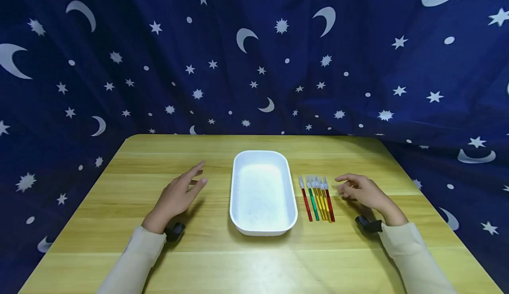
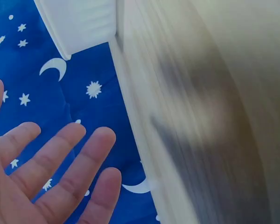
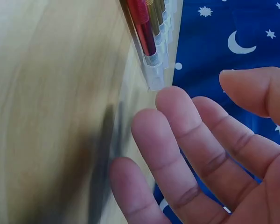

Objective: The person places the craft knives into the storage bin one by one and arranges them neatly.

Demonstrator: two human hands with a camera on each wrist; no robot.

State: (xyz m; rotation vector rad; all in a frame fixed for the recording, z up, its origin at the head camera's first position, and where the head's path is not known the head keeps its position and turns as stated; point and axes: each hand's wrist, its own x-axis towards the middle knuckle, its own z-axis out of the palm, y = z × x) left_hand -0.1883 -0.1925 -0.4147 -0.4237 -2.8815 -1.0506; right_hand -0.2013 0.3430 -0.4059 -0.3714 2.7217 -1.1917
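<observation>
A white rectangular tray [image 1: 264, 232] stands in the middle of the table with nothing in it. Right of it, several slim craft knives with clear caps lie side by side, caps pointing away: a red knife [image 1: 306, 203], a green knife [image 1: 313, 205], gold ones [image 1: 320, 201] and another red one [image 1: 329, 205]. My left hand [image 1: 175, 197] hovers left of the tray, fingers extended and holding nothing. Just right of the knives hovers my right hand [image 1: 363, 192], fingers loosely bent, apart from them. In the right wrist view its fingertips [image 3: 149, 126] are near a clear cap [image 3: 154, 77].
The wooden table [image 1: 199, 267] ends at a dark blue curtain [image 1: 222, 42] printed with moons and stars, which hangs behind and along both sides. A black wrist strap [image 1: 367, 224] is on the right wrist, and a similar strap [image 1: 175, 231] on the left.
</observation>
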